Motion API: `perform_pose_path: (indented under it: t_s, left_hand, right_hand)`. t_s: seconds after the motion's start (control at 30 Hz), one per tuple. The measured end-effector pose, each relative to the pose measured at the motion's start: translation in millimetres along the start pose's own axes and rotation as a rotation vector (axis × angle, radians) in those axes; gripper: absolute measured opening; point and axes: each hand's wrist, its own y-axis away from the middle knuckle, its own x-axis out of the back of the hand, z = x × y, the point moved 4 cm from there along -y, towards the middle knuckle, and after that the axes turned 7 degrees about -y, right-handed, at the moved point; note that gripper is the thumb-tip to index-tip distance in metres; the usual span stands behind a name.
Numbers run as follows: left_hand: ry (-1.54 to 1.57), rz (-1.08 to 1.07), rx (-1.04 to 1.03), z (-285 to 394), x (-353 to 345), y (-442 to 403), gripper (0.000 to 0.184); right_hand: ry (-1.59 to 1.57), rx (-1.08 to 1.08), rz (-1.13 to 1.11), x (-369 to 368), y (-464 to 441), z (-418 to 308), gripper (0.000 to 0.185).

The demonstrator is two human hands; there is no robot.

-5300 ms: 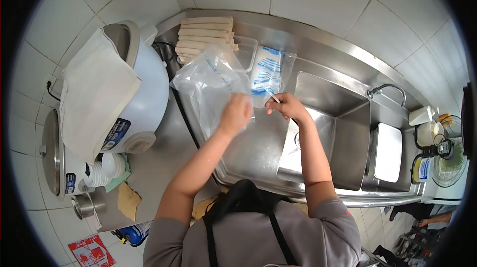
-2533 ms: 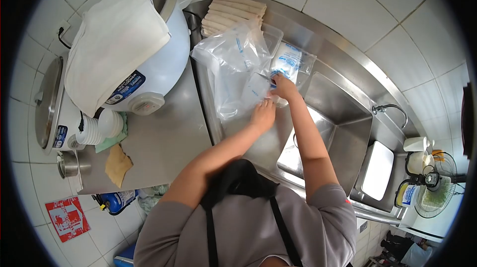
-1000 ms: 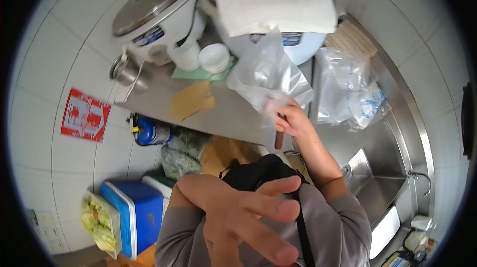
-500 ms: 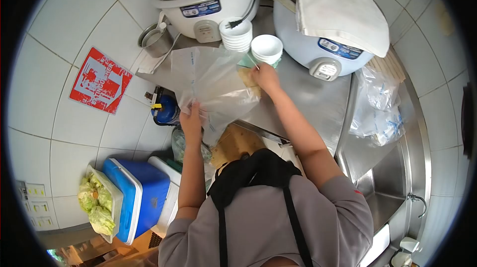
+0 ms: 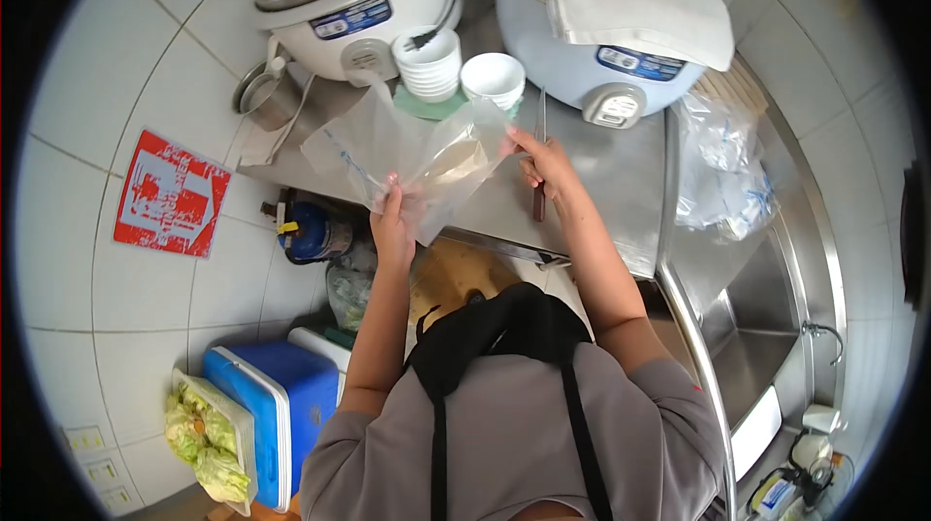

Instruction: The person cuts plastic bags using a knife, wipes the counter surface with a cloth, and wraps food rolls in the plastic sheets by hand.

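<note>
My left hand (image 5: 393,222) grips the lower side of a clear plastic bag (image 5: 354,138) with blue print. A pale tan, flat piece (image 5: 458,162) shows through the bag; its kind is unclear. With thumb and forefinger, my right hand (image 5: 548,164) pinches the bag's right edge, its other fingers curled. Behind that hand runs a knife (image 5: 539,203), its brown handle below and its narrow blade pointing away from me. Whether the curled fingers hold the knife or it lies on the counter, I cannot tell. Stacked white bowls (image 5: 428,70) and another white bowl stack (image 5: 493,80) stand just beyond the bag.
Two large rice cookers, one white (image 5: 369,26) and one bluish (image 5: 572,65) with a cloth (image 5: 635,2), stand at the back of the steel counter (image 5: 611,201). Plastic bags (image 5: 718,172) and a sink (image 5: 742,308) are right. A blue cooler (image 5: 281,405) sits lower left.
The tan piece, earlier at my right fingers, now shows inside the bag. My right hand has shifted to the bag's edge, and the knife shows clearly. The whole view has shifted slightly.
</note>
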Motion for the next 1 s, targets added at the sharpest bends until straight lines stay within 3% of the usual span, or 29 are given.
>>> perform_pose_path:
  t_s: [0.1, 0.2, 0.3, 0.4, 0.47, 0.53, 0.6, 0.67, 0.73, 1.0]
  left_hand:
    - [-0.002, -0.004, 0.047, -13.0, -26.8, 6.9, 0.033]
    - [-0.020, -0.011, 0.068, -28.3, -49.1, 9.2, 0.035]
    - [0.028, -0.026, 0.084, -36.6, -65.5, 15.3, 0.040]
    - [-0.164, 0.266, 0.145, -49.8, -36.1, 2.0, 0.046]
    - [-0.502, 0.560, -0.379, -33.6, -39.7, 13.6, 0.042]
    - [-0.789, 0.545, -0.767, -7.0, -71.6, 35.6, 0.039]
    - [-1.023, 0.223, -0.980, 11.7, -123.8, 71.0, 0.038]
    - [-0.980, -0.413, -0.798, -16.3, -176.3, 92.2, 0.038]
    - [-0.887, -0.638, -0.463, -65.5, -209.8, 104.9, 0.034]
    - [-0.872, -0.550, -0.469, -125.6, -234.3, 112.1, 0.024]
  right_hand:
    - [-0.226, 0.105, 0.116, 16.4, 24.6, -19.7, 0.049]
    - [0.034, 0.157, 0.153, 46.7, 31.4, -22.2, 0.035]
    - [0.074, 0.221, 0.251, 74.6, 39.8, -18.4, 0.024]
    - [0.098, 0.164, 0.329, 96.8, 59.1, -13.9, 0.022]
    - [0.104, 0.138, 0.366, 110.7, 72.8, -6.0, 0.020]
    - [0.090, 0.133, 0.403, 120.8, 85.9, 2.2, 0.018]
    - [0.066, 0.141, 0.438, 127.8, 101.1, 12.1, 0.017]
    - [0.030, 0.141, 0.483, 132.8, 113.0, 24.3, 0.017]
    - [0.000, 0.157, 0.499, 136.5, 118.9, 34.0, 0.017]
    - [-0.046, 0.192, 0.507, 151.3, 132.0, 45.3, 0.021]
